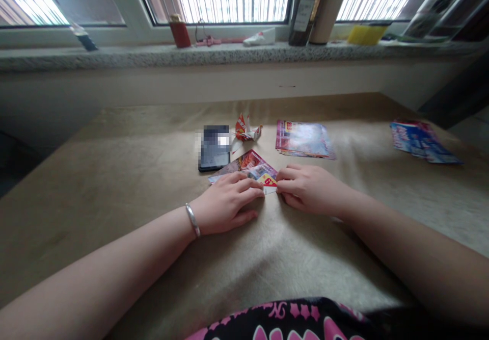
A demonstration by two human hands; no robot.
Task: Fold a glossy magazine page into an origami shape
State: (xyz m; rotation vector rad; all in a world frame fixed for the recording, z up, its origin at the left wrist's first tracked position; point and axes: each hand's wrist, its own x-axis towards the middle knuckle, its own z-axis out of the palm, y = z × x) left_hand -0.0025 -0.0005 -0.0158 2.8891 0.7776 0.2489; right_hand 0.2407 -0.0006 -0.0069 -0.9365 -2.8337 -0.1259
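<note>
Head view: at six o'clock, the printed clothing point(290, 322) is nearest the camera. The folded paper point(252, 161) lies at centre on the counter point(95, 172). The left hand point(227, 202), below a silver bracelet point(193, 220), rests loosely spread, palm down, over the paper's seven o'clock side. The right hand point(311, 189) sets its curled fingers at the four o'clock corner; whether they pinch it cannot be told. The hands are apart. From the paper: phone point(214, 151), ten o'clock; paper bird point(246, 130), twelve; paper stack point(304, 138), two; second stack point(424, 141), three, well apart.
</note>
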